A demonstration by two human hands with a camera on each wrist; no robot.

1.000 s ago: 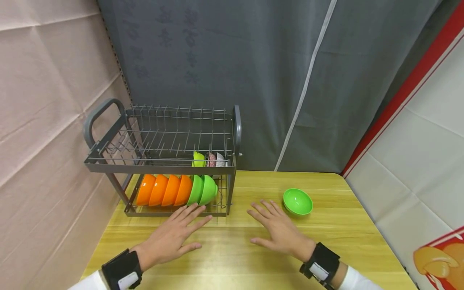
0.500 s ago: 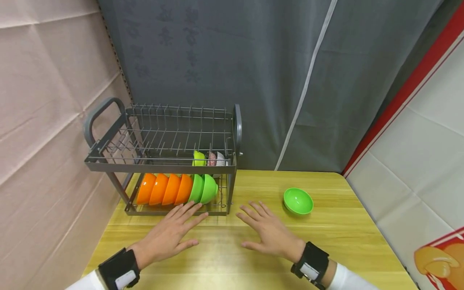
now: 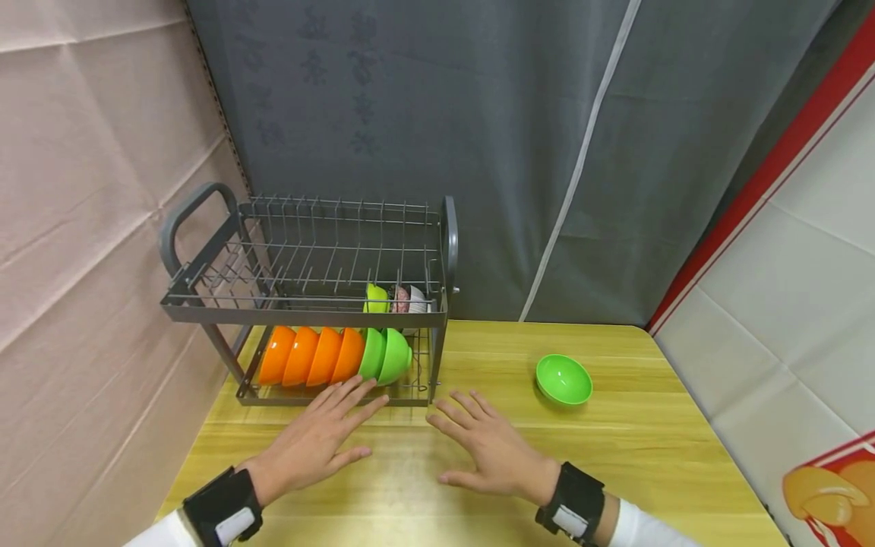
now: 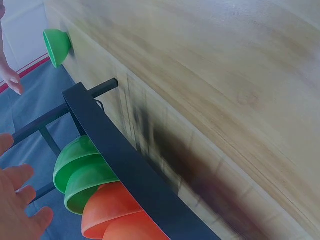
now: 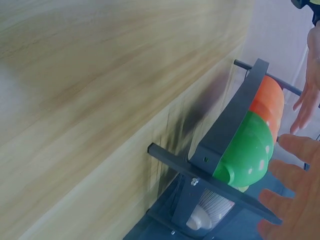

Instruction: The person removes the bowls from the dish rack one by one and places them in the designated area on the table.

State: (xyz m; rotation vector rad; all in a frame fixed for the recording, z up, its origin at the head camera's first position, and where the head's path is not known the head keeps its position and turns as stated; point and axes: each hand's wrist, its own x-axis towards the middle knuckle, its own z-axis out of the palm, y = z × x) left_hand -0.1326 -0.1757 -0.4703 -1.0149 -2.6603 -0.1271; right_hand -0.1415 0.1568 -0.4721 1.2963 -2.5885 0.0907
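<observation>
My left hand (image 3: 307, 448) is spread over the table in front of the dish rack (image 3: 301, 316), fingers straight and holding nothing. Its fingertips overlap the rack's lower front rail in the head view. My right hand (image 3: 488, 452), likewise spread and holding nothing, hovers to the right of it, near the rack's front right corner. Several orange bowls (image 3: 311, 357) and two green bowls (image 3: 384, 355) stand on edge in a nested row on the lower tier. A single green bowl (image 3: 563, 379) sits upright on the table, right of and beyond my right hand.
The rack's upper tier is wire with raised handles (image 3: 449, 243) at both ends. Behind the upper front rail show a small lime-green bowl (image 3: 376, 298) and patterned and white dishes (image 3: 415, 300). A grey curtain (image 3: 519, 152) hangs behind the wooden table (image 3: 642, 448); pale walls flank it.
My right hand has moved left, away from the single green bowl and toward the rack corner. My left hand has shifted slightly left. The bowls and rack stay put.
</observation>
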